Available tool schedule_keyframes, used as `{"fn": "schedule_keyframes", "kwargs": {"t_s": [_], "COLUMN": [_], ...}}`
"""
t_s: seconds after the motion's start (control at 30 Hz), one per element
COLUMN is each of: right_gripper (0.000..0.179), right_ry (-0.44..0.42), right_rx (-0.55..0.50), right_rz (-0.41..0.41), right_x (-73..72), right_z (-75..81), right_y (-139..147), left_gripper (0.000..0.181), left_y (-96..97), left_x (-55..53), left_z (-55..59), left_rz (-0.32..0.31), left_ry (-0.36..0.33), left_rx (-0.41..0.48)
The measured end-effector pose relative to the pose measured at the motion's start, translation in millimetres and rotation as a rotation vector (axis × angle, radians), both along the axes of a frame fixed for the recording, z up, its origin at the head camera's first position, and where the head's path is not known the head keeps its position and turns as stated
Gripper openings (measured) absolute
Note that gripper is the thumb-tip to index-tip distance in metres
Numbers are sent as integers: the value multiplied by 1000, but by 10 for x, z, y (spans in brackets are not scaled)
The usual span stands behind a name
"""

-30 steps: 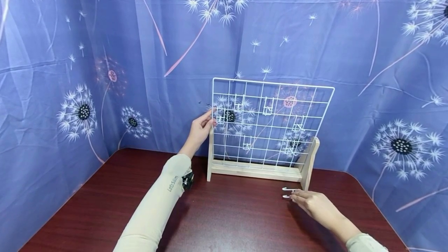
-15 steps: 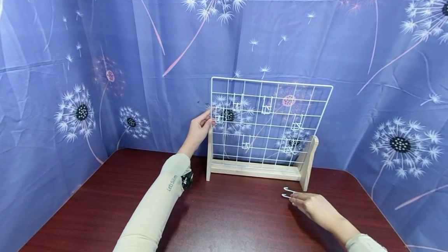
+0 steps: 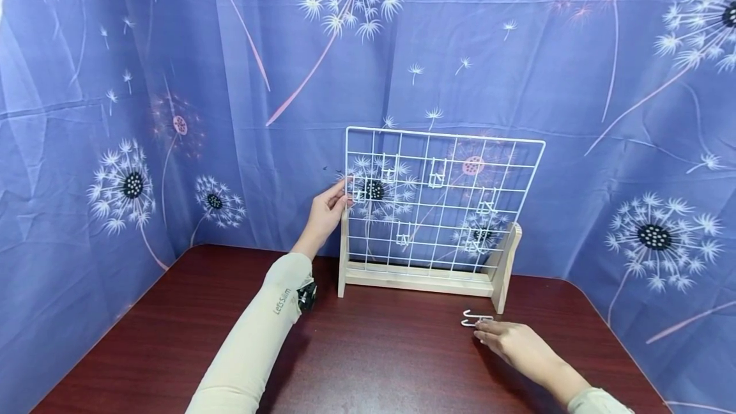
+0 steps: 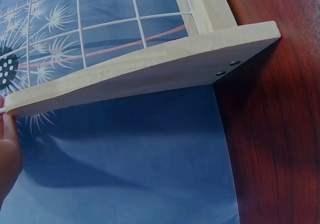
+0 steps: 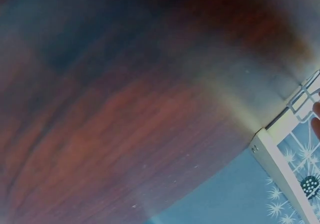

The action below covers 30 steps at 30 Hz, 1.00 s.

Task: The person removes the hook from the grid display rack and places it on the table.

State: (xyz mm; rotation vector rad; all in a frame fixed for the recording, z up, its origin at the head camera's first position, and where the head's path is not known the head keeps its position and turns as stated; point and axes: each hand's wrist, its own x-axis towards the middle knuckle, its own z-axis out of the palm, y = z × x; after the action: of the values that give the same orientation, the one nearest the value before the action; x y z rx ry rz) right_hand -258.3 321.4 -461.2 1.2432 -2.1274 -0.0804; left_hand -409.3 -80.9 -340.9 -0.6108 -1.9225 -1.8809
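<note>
Right fingers (image 3: pixel 487 332) pinch a wire hook (image 3: pixel 478 317), likely light and stiff, best held behind its prongs; left fingers (image 3: pixel 336 191) pinch the grid (image 3: pixel 445 134).

Pale wooden side panel (image 5: pixel 281 169), with two dark round marks near its upper end. Above the panel and to its right, I see bent white wire (image 5: pixel 289 105), the right hand (image 5: pixel 317 123) just beside. Left of the panel: reddish-brown surface (image 5: pixel 150 129), largely blurred to me, and blue fabric (image 5: pixel 235 191).
</note>
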Motion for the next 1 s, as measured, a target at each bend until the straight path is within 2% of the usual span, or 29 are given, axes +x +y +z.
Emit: {"fn": "schedule_keyframes", "kwargs": {"t_s": [0.2, 0.4, 0.63, 0.8, 0.87, 1.0], "right_gripper": [51, 22, 26, 26, 33, 56], "right_ry": [31, 51, 90, 96, 95, 86], "right_rx": [31, 84, 156, 150, 118, 24], "right_rz": [20, 60, 64, 64, 71, 87], "right_x": [19, 32, 34, 57, 58, 73], "right_z": [-13, -17, -23, -14, -24, -15], "right_y": [-12, -2, 27, 26, 31, 7], "left_gripper": [44, 45, 43, 44, 44, 43], "left_y": [-2, -4, 2, 1, 0, 0], "left_x": [1, 16, -7, -15, -13, -11], "left_z": [-17, -6, 1, -1, -6, -39], "left_rz": [-17, -33, -19, -25, -24, -18], "left_ry": [10, 39, 52, 44, 48, 104], "left_rx": [11, 5, 6, 10, 8, 19]}}
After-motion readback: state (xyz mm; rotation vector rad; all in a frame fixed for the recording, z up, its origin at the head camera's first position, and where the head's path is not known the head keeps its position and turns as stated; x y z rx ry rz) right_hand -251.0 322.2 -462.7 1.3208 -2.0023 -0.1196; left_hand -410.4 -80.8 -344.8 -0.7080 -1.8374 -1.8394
